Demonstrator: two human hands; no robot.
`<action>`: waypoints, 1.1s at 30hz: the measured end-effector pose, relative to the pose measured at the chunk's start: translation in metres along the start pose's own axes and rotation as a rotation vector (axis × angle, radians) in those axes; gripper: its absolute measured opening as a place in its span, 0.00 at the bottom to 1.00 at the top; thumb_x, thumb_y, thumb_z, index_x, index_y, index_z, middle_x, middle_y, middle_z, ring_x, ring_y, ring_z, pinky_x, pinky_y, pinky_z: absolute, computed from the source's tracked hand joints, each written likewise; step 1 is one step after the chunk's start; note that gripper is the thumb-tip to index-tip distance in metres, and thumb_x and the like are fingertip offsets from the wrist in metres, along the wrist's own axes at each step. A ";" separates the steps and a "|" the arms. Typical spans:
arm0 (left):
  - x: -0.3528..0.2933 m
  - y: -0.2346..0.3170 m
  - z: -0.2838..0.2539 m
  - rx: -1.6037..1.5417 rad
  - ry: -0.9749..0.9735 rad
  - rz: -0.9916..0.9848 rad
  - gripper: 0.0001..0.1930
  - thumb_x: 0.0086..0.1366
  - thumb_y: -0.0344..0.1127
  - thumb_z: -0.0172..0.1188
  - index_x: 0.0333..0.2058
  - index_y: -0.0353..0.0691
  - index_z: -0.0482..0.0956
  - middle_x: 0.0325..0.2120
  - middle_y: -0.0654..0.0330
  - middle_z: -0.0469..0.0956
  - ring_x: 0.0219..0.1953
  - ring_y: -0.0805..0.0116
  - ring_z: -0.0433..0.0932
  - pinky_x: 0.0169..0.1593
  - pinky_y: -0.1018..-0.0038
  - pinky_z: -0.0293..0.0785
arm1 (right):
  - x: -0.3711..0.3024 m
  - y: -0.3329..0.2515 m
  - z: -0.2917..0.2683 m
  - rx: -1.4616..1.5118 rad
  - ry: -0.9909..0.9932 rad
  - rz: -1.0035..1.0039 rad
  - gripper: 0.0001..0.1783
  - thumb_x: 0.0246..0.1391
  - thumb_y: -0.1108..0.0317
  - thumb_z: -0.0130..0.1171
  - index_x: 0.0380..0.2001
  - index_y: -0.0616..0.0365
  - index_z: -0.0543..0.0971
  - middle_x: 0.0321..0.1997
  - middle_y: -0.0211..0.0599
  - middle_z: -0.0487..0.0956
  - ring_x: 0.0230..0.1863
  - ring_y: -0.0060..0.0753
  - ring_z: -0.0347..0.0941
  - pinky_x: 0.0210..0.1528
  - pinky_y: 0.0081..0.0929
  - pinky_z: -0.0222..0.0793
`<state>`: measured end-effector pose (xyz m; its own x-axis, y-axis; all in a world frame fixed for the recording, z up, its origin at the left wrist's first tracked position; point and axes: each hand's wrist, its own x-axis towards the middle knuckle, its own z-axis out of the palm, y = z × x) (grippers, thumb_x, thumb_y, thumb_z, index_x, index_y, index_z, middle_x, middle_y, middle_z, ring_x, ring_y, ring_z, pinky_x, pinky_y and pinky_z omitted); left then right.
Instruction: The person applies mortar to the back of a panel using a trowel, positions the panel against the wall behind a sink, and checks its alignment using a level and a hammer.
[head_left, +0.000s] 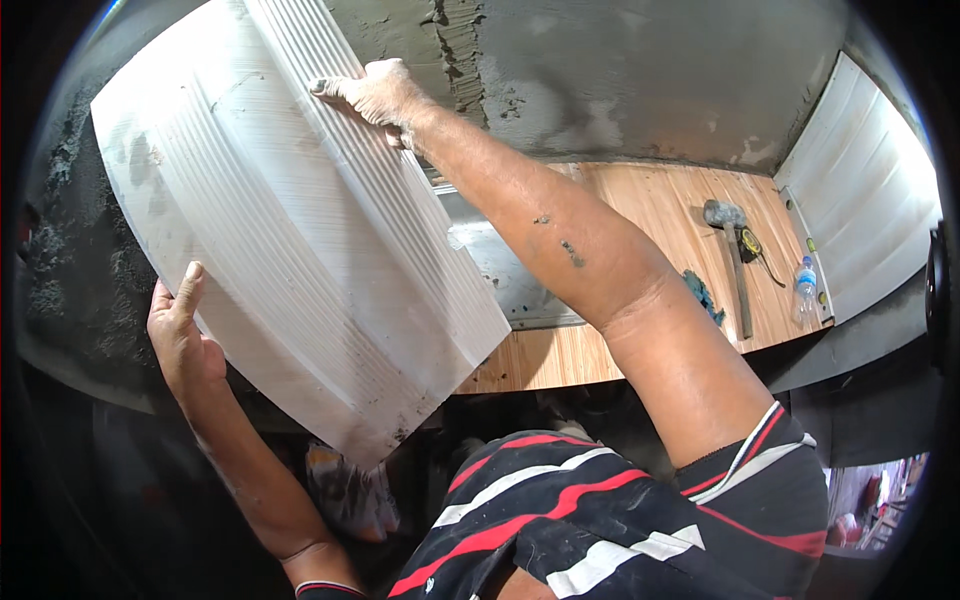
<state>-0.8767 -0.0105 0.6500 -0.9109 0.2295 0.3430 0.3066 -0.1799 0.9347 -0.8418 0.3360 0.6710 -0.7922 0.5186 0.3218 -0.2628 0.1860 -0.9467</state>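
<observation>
A large pale wall tile with ribbed bands and grey smudges is held tilted in front of me. Its lower corner hangs past the front edge of the wooden counter. My left hand grips the tile's left edge, thumb on the visible face and fingers mostly hidden behind it. Higher up, my right hand is closed on the opposite edge, its thumb against the ribbed band. Wet-looking grey spots stick to my right forearm. The tile covers part of the wall and counter behind it.
On the wood-grain counter lie a mallet, a tape measure, a crumpled blue-green thing and a clear bottle. A grey panel shows behind my tile. Mortar coats the back wall; another tile stands at right.
</observation>
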 end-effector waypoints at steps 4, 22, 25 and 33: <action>0.003 -0.007 0.001 0.028 0.061 0.050 0.17 0.67 0.30 0.67 0.51 0.30 0.76 0.47 0.55 0.81 0.50 0.69 0.77 0.58 0.70 0.71 | 0.019 0.012 0.012 -0.032 -0.030 -0.075 0.35 0.43 0.39 0.79 0.29 0.64 0.80 0.20 0.32 0.75 0.15 0.18 0.66 0.10 0.27 0.59; 0.040 -0.038 0.042 -0.168 0.163 0.165 0.17 0.64 0.24 0.68 0.51 0.32 0.79 0.44 0.60 0.82 0.46 0.73 0.79 0.55 0.72 0.73 | 0.119 0.020 0.022 -0.043 -0.329 -0.085 0.29 0.49 0.52 0.78 0.45 0.64 0.82 0.41 0.33 0.83 0.40 0.23 0.78 0.42 0.24 0.74; 0.056 -0.056 0.053 -0.207 0.098 0.195 0.18 0.63 0.29 0.70 0.51 0.34 0.78 0.43 0.61 0.81 0.47 0.73 0.78 0.56 0.71 0.71 | 0.145 0.030 0.006 -0.025 -0.338 -0.111 0.29 0.49 0.54 0.77 0.46 0.64 0.81 0.40 0.34 0.83 0.43 0.27 0.79 0.48 0.29 0.76; 0.095 -0.082 0.096 -0.160 0.154 0.187 0.17 0.61 0.30 0.73 0.47 0.37 0.79 0.41 0.64 0.82 0.46 0.74 0.78 0.55 0.71 0.73 | 0.189 0.040 -0.023 -0.098 -0.343 -0.189 0.27 0.48 0.52 0.78 0.41 0.62 0.81 0.38 0.33 0.83 0.40 0.29 0.78 0.45 0.28 0.74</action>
<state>-0.9619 0.1176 0.6148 -0.8777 0.0324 0.4781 0.4365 -0.3572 0.8257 -0.9894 0.4609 0.6946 -0.8770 0.1624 0.4523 -0.3811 0.3384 -0.8604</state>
